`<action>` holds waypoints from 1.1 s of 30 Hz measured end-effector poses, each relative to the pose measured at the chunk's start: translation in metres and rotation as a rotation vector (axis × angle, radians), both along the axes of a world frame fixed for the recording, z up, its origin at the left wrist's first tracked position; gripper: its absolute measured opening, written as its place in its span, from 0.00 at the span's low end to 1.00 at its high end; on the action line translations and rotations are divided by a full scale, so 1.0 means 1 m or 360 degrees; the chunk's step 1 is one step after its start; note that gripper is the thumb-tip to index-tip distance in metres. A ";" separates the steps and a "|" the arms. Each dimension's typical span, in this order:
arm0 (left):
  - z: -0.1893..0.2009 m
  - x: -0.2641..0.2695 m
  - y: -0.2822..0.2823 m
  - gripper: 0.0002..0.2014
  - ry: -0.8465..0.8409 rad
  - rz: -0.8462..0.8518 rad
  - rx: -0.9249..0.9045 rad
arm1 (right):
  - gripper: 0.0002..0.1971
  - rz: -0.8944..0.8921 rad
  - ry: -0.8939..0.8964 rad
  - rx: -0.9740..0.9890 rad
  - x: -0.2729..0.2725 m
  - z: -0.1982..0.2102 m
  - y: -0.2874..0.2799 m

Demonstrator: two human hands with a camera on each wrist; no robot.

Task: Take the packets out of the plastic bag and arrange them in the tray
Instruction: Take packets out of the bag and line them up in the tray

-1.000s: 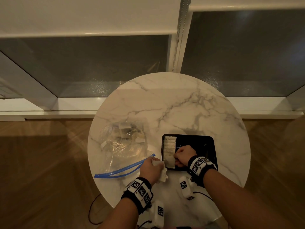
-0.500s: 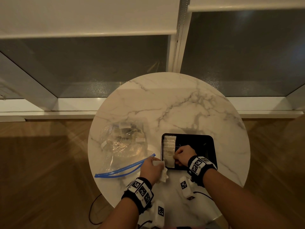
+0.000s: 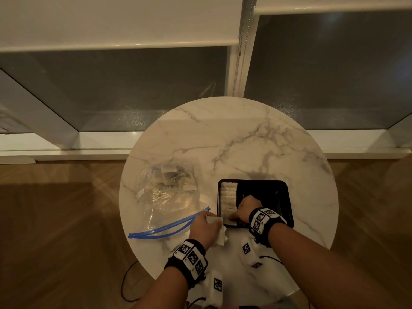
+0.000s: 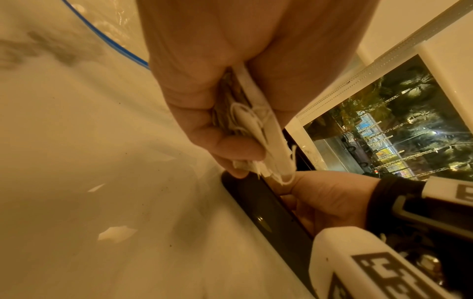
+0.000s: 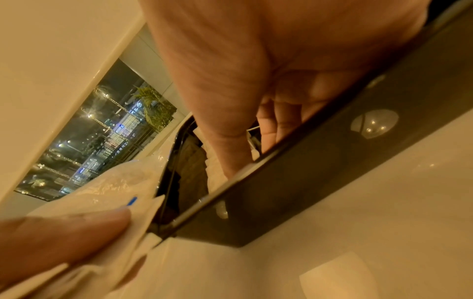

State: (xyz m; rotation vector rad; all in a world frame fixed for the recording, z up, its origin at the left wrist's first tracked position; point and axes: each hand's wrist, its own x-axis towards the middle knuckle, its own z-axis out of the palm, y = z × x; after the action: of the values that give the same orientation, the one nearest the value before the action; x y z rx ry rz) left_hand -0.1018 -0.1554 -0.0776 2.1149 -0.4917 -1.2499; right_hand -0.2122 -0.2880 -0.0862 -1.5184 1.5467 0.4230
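The left hand (image 3: pixel 204 228) sits on the table just beside the near left corner of the tray, its fingers curled round a small bunch of white packets (image 4: pixel 258 129) whose strings and paper tags stick out past the fingertips; in the head view the bunch (image 3: pixel 219 230) shows as white paper poking out on the tray side of the fist. The right hand (image 3: pixel 244 208) reaches into the tray from the near edge, fingers bent down, with the thumb (image 5: pixel 225 145) and fingertips pressing on the nearest packet of the row (image 3: pixel 228 197); whether it pinches that packet or only presses it I cannot tell. That row lies along the left side of the black tray (image 3: pixel 283 197), packets overlapping one another from the far end toward the near end, and the rest of the tray floor is dark. The two hands are close together, parted only by the tray's left rim. To the left of the left hand lies the clear plastic bag (image 3: pixel 169 197), its blue zip edge (image 3: pixel 169 227) open and pointing toward the hand, with more packets heaped in its far part. Everything rests on a round marble table (image 3: pixel 245 141) before a window.
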 end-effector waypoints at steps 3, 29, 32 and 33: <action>0.001 -0.001 0.000 0.02 0.0007 0.0015 -0.0012 | 0.26 0.0043 0.0057 -0.0025 0.005 -0.002 0.000; 0.003 0.001 -0.001 0.02 -0.0018 0.0004 -0.0011 | 0.06 -0.0105 -0.0104 -0.0255 -0.006 -0.005 -0.009; 0.003 0.001 -0.001 0.03 0.0005 0.0012 -0.0018 | 0.05 -0.0109 -0.0077 -0.0213 -0.006 -0.010 -0.010; 0.003 0.001 -0.001 0.03 0.0016 0.0019 -0.0021 | 0.05 -0.0101 -0.0070 -0.0205 -0.006 -0.011 -0.010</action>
State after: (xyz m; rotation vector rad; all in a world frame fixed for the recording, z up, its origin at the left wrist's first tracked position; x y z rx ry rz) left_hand -0.1011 -0.1565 -0.0742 2.0966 -0.4811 -1.2471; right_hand -0.2180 -0.2977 -0.0976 -1.5613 1.6087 0.2560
